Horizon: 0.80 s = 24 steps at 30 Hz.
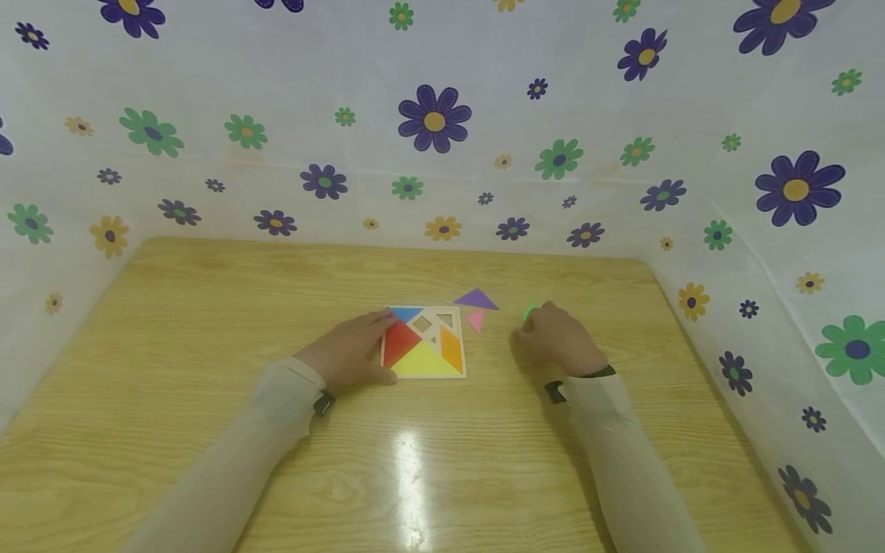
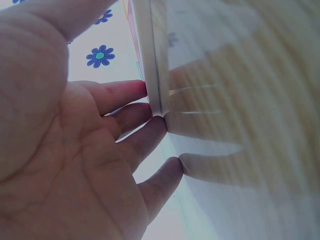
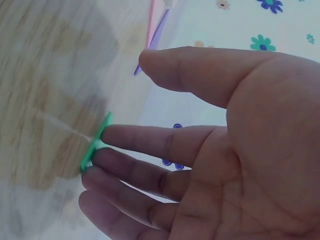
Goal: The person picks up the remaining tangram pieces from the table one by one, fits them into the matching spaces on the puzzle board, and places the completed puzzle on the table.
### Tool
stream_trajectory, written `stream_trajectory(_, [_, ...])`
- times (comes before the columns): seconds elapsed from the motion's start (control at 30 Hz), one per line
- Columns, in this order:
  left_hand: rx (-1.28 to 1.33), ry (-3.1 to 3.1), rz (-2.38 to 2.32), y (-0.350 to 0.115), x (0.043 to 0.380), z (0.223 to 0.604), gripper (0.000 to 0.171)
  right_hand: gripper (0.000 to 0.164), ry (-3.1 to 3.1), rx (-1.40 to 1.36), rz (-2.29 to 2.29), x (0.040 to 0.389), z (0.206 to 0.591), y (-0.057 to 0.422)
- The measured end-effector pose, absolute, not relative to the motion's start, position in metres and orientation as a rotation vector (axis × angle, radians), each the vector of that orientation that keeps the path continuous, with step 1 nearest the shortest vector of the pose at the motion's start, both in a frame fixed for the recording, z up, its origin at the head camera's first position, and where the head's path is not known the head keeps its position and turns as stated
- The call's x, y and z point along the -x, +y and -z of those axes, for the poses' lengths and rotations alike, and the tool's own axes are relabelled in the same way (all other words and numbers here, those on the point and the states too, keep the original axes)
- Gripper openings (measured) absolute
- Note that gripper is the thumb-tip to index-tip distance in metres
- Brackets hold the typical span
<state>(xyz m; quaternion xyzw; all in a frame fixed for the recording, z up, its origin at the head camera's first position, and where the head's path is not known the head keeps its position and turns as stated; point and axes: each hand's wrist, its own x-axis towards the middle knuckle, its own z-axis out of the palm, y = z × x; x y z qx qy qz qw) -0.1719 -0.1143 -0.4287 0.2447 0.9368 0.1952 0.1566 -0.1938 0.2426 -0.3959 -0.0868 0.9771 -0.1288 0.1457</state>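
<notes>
My left hand (image 1: 350,349) rests along the left side of a tangram tray (image 1: 464,361), its thumb by the lower edge. In the left wrist view, its extended fingers touch the tray's side. Red (image 1: 399,343), yellow (image 1: 427,362), orange (image 1: 452,350) and blue (image 1: 405,313) pieces sit in the tray; several recesses show bare at its upper right. To the right, my right hand (image 1: 561,338) has its fingertips on a green tangram piece (image 3: 95,142), seen nearly edge-on, with its thumb apart from it. That hand mostly hides the piece in the head view.
A purple triangle (image 1: 477,299) lies at the tray's upper right corner, and a pink triangle (image 1: 476,319) just below it, between tray and right hand. The wood-grain table (image 1: 276,276) ends at a white flowered sheet (image 1: 373,146) behind and on both sides.
</notes>
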Motion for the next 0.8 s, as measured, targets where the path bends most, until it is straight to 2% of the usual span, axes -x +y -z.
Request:
stream_trajectory(0.27, [-0.692,2.671,-0.575,-0.114,0.173,0.430,0.098,0.026,2.831,0.276,0.437,0.193,0.391,0.239])
stream_trajectory(0.6, [-0.697,2.672,-0.559,-0.114,0.174,0.430,0.098,0.048,2.886,0.188,0.471,0.202,0.403,0.258])
stream_trajectory(0.8, [-0.699,2.668,-0.566,-0.115,0.175,0.430,0.098,0.046,2.867,0.221,0.428,0.205,0.406,0.262])
